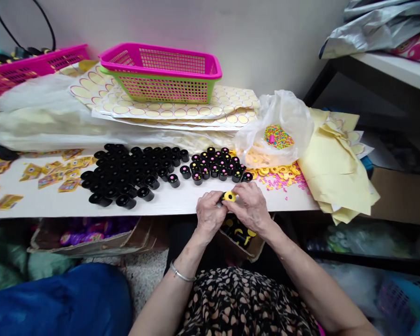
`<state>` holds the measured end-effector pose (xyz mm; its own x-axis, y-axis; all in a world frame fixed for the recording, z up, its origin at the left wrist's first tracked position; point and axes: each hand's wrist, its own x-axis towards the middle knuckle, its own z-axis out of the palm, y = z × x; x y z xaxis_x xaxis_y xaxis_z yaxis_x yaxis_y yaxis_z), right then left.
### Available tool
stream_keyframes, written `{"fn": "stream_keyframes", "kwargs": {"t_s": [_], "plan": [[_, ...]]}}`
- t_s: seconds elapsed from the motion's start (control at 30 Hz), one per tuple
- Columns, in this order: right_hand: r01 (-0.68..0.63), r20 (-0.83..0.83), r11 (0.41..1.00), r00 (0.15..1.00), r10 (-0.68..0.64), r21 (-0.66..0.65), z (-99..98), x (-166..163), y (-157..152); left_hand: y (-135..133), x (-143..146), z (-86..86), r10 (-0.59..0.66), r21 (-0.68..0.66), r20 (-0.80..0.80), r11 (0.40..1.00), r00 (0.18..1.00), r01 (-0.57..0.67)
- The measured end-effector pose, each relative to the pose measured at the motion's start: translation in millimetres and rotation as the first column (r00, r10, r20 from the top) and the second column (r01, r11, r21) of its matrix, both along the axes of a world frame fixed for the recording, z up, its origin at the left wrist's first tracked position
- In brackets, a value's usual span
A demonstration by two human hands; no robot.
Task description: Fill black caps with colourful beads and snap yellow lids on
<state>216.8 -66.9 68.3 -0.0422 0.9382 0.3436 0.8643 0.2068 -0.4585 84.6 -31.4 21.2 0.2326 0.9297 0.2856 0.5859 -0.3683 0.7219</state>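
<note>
At the table's front edge, my left hand (211, 212) is closed around a small black cup (222, 198). A yellow ring (230, 196) with a dark centre sits at the cup's end, and the fingers of my right hand (251, 205) pinch it there. Just beyond my hands stand several black cups with pink or yellow pieces (214, 169) inside. To their left is a large cluster of plain black cups (126, 172). Loose yellow rings (283, 173) and small pink pieces (286, 183) lie to the right.
A clear plastic bag (252, 144) holds colourful beads (279, 136). Behind are stacked pink and green baskets (168, 86) on printed sheets (182, 112). Yellow paper (336, 163) lies at right, small gold packets (52, 172) at left. Below, an open box (254, 252) holds black and yellow pieces.
</note>
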Motion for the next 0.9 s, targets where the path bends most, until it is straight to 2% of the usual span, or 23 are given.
{"fn": "stream_keyframes", "kwargs": {"t_s": [0.13,0.33,0.4,0.47,0.57,0.63,0.73,0.8,0.87,0.9], "plan": [[-0.007,0.096,0.998,0.995,0.013,-0.060,0.8,-4,8,0,-1,-2.8,-0.001,0.013,-0.001,1.000,1.000,0.001],[-0.032,0.247,0.989,0.967,0.067,-0.145,14.2,-8,15,2,-4,-2.3,-0.042,-0.026,0.063,0.999,0.997,0.043],[-0.039,0.288,0.986,0.954,0.085,-0.161,18.1,-9,16,5,-7,2.6,-0.098,-0.105,0.143,0.988,0.985,0.113],[-0.047,0.286,0.982,0.953,0.099,-0.185,20.7,-9,17,9,-11,9.8,-0.106,-0.248,0.303,0.951,0.947,0.186],[-0.065,0.254,0.978,0.960,0.115,-0.196,21.0,-6,18,14,-12,20.3,0.047,-0.460,0.556,0.849,0.830,0.260],[-0.063,0.229,0.982,0.968,0.103,-0.176,17.6,-5,17,16,-8,23.8,0.098,-0.485,0.624,0.826,0.775,0.286],[-0.047,0.099,0.993,0.993,0.057,-0.109,5.2,-6,12,15,1,23.0,0.109,-0.454,0.634,0.854,0.765,0.254],[0.013,-0.091,1.000,0.996,-0.015,-0.024,-6.4,-9,6,12,6,20.5,0.156,-0.461,0.623,0.865,0.767,0.199],[0.153,-0.357,0.988,0.924,-0.139,0.012,-17.0,-15,-2,9,10,18.5,0.193,-0.468,0.609,0.870,0.769,0.153],[0.218,-0.502,0.975,0.840,-0.204,-0.031,-21.1,-19,-6,8,11,18.1,0.207,-0.473,0.602,0.871,0.771,0.135]]}}
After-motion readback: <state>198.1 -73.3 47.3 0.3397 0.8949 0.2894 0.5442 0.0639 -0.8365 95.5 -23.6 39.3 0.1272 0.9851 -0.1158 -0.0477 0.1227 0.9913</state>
